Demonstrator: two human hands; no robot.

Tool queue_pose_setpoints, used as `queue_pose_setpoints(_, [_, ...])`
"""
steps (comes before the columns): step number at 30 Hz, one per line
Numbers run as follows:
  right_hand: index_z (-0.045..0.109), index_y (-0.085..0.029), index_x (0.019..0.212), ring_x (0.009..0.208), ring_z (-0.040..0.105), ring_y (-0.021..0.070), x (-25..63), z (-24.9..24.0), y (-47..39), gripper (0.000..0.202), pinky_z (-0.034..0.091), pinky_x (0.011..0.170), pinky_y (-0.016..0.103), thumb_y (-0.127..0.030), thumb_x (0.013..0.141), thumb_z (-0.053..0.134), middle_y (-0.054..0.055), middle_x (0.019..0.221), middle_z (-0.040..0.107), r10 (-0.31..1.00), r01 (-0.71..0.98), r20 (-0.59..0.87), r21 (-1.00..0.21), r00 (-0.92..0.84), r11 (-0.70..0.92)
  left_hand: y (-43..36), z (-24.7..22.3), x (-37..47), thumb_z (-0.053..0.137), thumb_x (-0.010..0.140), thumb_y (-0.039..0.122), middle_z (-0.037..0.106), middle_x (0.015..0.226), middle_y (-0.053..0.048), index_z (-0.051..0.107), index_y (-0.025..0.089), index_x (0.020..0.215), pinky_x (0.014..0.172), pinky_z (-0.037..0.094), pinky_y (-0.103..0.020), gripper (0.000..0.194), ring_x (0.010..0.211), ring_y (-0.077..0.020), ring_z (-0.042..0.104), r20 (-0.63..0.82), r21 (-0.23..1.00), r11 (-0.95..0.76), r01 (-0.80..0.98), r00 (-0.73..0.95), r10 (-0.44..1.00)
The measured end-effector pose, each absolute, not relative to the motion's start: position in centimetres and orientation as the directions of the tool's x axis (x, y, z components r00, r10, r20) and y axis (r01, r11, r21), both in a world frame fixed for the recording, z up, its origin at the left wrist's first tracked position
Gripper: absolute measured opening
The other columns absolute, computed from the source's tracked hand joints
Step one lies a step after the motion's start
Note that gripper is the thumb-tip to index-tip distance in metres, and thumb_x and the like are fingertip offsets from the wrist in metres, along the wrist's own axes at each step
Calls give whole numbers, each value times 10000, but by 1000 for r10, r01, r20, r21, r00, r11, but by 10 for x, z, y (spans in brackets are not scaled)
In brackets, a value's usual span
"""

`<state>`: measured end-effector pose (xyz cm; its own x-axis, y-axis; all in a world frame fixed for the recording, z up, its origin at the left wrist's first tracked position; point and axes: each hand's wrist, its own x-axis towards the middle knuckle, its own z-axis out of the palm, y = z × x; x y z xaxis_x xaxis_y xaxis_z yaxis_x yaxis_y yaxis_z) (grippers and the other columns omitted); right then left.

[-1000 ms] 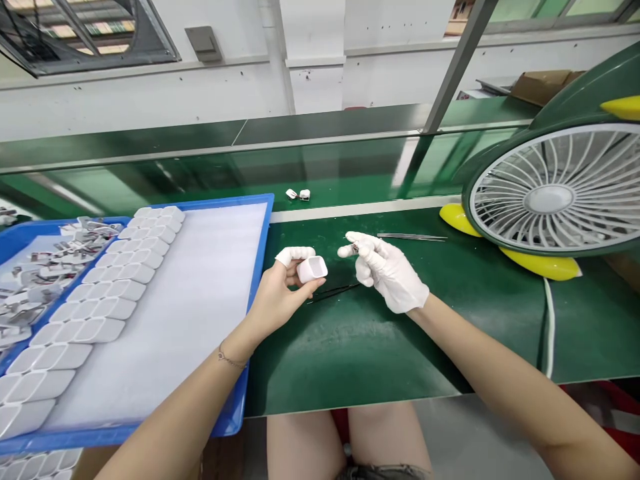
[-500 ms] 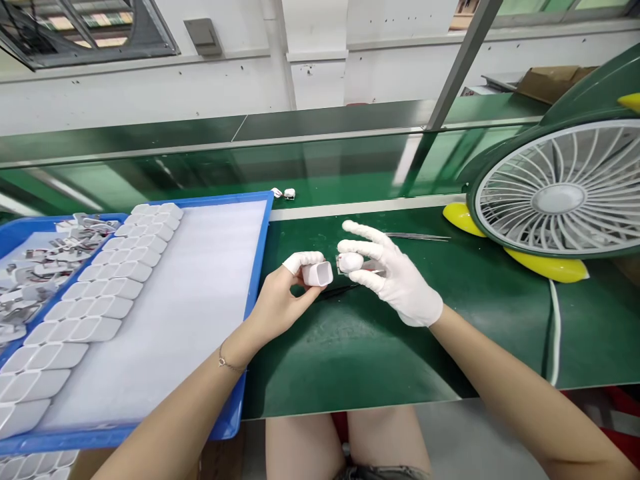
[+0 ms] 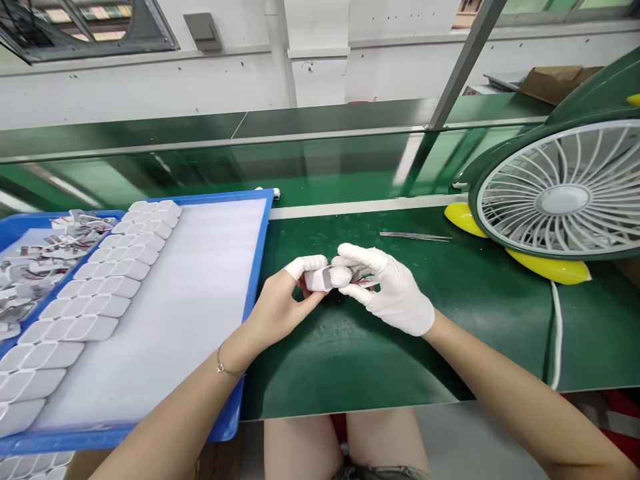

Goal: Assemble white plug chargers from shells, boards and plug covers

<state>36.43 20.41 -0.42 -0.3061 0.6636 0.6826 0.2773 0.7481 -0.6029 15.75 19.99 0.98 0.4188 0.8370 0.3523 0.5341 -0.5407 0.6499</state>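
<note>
My left hand, with a white covering on a finger, holds a white housing over the green table. In my white-gloved right hand is a small white part with red wires trailing toward the palm. The rounded end of this part touches the open end of the housing. Metal tweezers lie behind my right hand. At the left, rows of white housings stand along one side of a blue tray lined with a white sheet.
A second blue tray at the far left holds wired white parts. At the right stands a green fan with yellow feet, its pale cable running to the table's front edge.
My right hand has brought the wired part leftward against the housing, and its fingers have closed in around it. The blue tray has shifted, now partly hiding the small parts behind it.
</note>
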Motion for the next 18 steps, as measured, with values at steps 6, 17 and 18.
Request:
queue_pose_setpoints(6, [341, -290, 1399, 824, 630, 187, 365, -11, 208, 629, 539, 750, 356, -86, 855, 583, 31, 973, 658, 602, 336, 686, -499, -410, 798, 197, 9, 157, 627, 832, 239, 675, 995, -28, 513, 207, 1105, 659, 548, -244, 298, 709, -121, 658, 315, 586, -546, 598, 453, 834])
queue_pose_setpoints(17, [377, -296, 1372, 821, 634, 142, 365, -10, 208, 643, 557, 725, 274, -89, 825, 643, 11, 1020, 632, 649, 255, 618, -608, -444, 752, 193, 7, 161, 587, 860, 208, 675, 922, -24, 464, 222, 1191, 599, 508, -217, 354, 726, -135, 661, 348, 538, -627, 563, 529, 774])
queue_pose_setpoints(18, [344, -300, 1395, 817, 634, 142, 365, -10, 208, 663, 559, 713, 274, -99, 834, 634, 12, 1020, 628, 651, 243, 605, -620, -458, 747, 194, 7, 161, 570, 868, 189, 673, 956, -36, 466, 226, 1209, 631, 513, -224, 358, 762, -139, 663, 371, 511, -667, 542, 561, 740])
